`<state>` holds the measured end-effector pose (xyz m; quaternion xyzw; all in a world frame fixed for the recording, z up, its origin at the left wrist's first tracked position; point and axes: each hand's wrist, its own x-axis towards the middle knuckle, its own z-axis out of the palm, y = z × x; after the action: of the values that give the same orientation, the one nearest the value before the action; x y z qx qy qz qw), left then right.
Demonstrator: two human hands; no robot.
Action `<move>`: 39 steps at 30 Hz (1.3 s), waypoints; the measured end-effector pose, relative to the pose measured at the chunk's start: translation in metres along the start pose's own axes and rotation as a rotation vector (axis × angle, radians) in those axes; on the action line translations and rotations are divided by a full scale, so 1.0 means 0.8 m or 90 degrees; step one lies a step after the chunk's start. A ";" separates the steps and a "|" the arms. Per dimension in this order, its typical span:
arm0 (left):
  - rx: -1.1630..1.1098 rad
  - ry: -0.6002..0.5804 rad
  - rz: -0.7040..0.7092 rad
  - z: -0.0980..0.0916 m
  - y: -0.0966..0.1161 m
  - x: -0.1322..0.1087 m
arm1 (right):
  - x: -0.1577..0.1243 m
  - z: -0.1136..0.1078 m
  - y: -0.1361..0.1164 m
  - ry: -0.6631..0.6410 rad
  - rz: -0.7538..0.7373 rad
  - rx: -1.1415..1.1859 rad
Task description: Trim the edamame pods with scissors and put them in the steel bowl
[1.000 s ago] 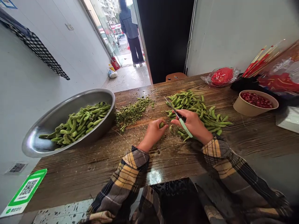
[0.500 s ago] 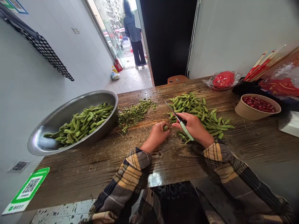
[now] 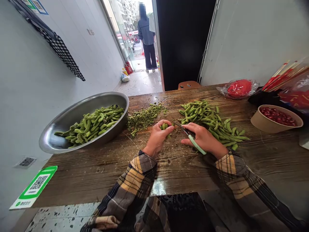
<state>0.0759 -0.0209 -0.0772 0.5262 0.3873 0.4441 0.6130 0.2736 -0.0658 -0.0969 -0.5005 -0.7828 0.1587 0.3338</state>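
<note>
Green bean pods are pinched in my left hand (image 3: 158, 135) over the middle of the wooden table (image 3: 116, 167). My right hand (image 3: 202, 138) is closed around scissors with a light green handle (image 3: 196, 144). The scissors' blades point left, and their tips are close to the pods at my left fingertips. Behind and right of my right hand lies a pile of whole pods (image 3: 200, 111). Small green trimmings (image 3: 142, 119) are heaped beyond my left hand. On the left, a tilted metal basin (image 3: 51, 138) holds many pods.
At the right are a paper bowl (image 3: 267, 124) of dark red beads or seeds, a red item in clear plastic (image 3: 240, 88) and red-tipped sticks (image 3: 280, 75). A green QR card (image 3: 36, 187) is at the left edge. A person (image 3: 146, 42) stands in the doorway.
My left hand has lifted and turned, showing the pods between its fingers. The scissors' tips are now nearer those pods. The whole view has shifted, with the table's things slightly further right.
</note>
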 end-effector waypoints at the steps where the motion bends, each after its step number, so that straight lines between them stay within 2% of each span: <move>1: 0.009 -0.007 0.004 0.001 0.000 0.000 | 0.000 0.000 -0.001 -0.009 -0.003 0.000; 8: 0.027 -0.047 0.042 0.003 -0.001 0.000 | 0.000 -0.001 -0.005 -0.025 -0.021 0.023; 18: 0.061 -0.073 -0.030 0.001 0.001 -0.002 | -0.002 -0.003 -0.002 -0.042 -0.034 -0.039; 26: 0.076 -0.066 -0.029 -0.002 0.000 0.002 | -0.002 0.000 0.001 -0.044 -0.025 -0.038; 32: -0.040 -0.010 -0.073 -0.008 -0.003 0.002 | 0.000 0.001 0.001 0.029 0.019 -0.023; 36: -0.119 0.011 -0.082 -0.008 -0.002 0.004 | 0.000 -0.001 -0.003 0.024 0.032 -0.028; 39: -0.109 0.010 -0.064 -0.004 -0.003 0.002 | 0.000 0.000 -0.006 0.001 0.026 -0.027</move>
<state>0.0734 -0.0181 -0.0799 0.4484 0.3786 0.4480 0.6744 0.2708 -0.0681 -0.0942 -0.5234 -0.7756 0.1482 0.3202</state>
